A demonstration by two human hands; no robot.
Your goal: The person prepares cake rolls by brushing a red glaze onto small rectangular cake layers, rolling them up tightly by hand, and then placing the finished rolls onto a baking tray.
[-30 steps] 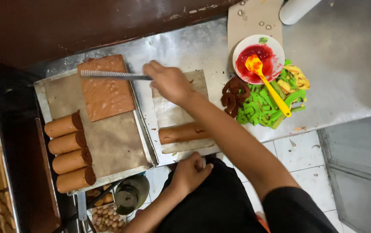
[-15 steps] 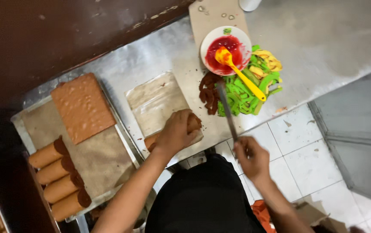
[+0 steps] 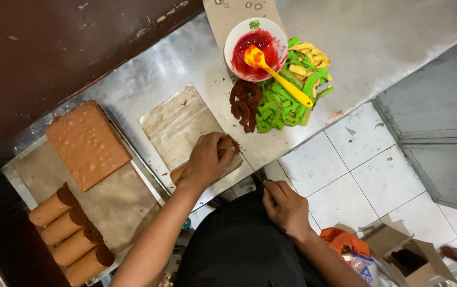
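The person wears a plain black garment over the torso, without visible print or fastening. Both forearms are bare to the frame edge, so no sleeves show. The left hand (image 3: 207,159) and the right hand (image 3: 287,208) are bare: no gloves, no rings, no watch or wristband visible.

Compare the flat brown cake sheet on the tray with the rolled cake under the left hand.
The flat cake sheet lies unrolled, a wide slab showing its pitted top; the rolled cake is a narrow log. The sheet sits untouched on a paper-lined tray, while the roll lies on a separate sheet of paper near the counter edge, mostly covered by the left hand. Both share the same reddish-brown colour.
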